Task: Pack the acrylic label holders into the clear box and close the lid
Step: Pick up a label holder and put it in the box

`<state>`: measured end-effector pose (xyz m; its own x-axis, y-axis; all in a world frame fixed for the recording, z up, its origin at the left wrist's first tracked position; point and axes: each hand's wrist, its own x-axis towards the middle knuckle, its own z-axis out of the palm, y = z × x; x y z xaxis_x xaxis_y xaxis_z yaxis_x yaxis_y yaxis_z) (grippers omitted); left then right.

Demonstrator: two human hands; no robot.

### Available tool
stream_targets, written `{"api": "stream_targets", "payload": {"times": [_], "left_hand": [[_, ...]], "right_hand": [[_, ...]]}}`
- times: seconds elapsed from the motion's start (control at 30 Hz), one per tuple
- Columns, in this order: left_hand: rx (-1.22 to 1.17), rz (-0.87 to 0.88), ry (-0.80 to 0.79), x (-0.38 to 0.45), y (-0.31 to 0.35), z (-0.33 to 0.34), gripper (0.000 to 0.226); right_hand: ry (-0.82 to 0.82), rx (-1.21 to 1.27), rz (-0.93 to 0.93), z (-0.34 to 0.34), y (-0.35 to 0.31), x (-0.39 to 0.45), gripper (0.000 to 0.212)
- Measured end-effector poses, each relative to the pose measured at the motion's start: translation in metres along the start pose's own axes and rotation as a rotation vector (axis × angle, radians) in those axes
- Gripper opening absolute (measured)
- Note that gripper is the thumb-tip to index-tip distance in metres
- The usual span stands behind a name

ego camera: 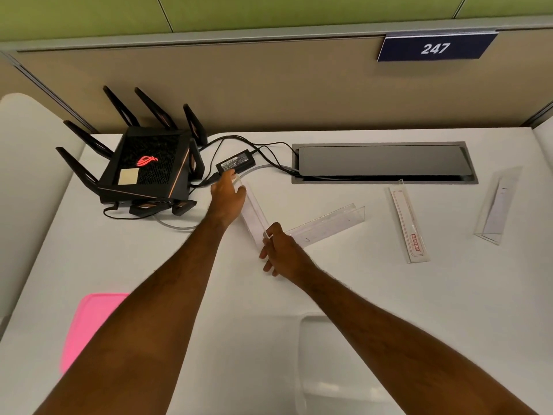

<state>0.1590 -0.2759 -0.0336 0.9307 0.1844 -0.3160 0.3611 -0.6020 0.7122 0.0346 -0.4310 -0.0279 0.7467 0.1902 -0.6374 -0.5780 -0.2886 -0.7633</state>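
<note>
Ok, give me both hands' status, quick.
Left hand: gripping the far end of an acrylic label holder.
Right hand: pinching the near end of the same holder.

A black router sits far left; a power brick just right of it, a cable hatch farther right, sign 247 above.

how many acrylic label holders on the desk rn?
4. One held at both ends by the hands, one just right of it, one with red print right of centre, one far right.
</note>
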Motion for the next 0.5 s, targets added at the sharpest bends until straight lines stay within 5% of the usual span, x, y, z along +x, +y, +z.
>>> {"api": "stream_targets", "payload": {"times": [0.23, 0.5], "left_hand": [[0.171, 0.168, 0.063, -0.029, 0.026, -0.019, 0.049], [0.153, 0.351, 0.07, -0.094, 0.076, -0.049, 0.044]], "right_hand": [[0.022, -0.148, -0.185, -0.01, 0.004, -0.023, 0.014], [0.099, 0.113, -0.31, -0.04, -0.005, -0.098, 0.019]]}}
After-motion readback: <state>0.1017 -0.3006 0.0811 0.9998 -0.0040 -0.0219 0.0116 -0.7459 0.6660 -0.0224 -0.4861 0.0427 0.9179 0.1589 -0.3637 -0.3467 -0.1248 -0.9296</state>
